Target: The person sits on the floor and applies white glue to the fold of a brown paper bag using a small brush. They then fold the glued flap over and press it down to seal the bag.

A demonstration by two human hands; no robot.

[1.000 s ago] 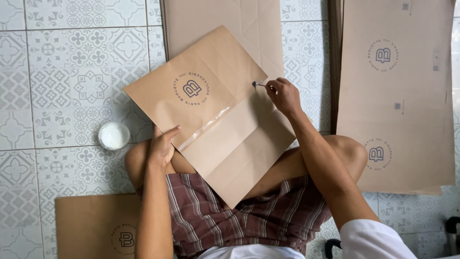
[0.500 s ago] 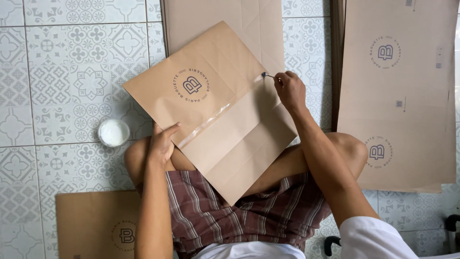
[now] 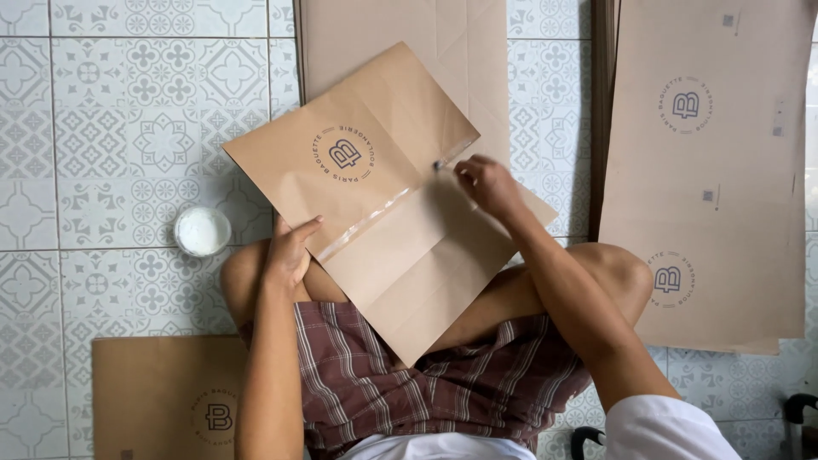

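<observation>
Gluing a seam: my right hand [image 3: 487, 183] pinches a small brush [image 3: 440, 164] at the glossy fold of the brown paper bag [image 3: 383, 196] on my knees (glue pot [image 3: 203, 230] nearby); left hand [image 3: 290, 254] grips its edge. Next, probably, folding the flap over squarely.

White sleeve [image 3: 660, 426], maroon plaid shorts [image 3: 409, 383], bare legs.

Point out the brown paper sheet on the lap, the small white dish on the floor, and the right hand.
brown paper sheet [image 3: 375, 153], head view, upper printed panel above the glossy strip.
small white dish [image 3: 203, 231], head view, centre of its white contents.
right hand [image 3: 487, 183], head view, back of the hand.
</observation>
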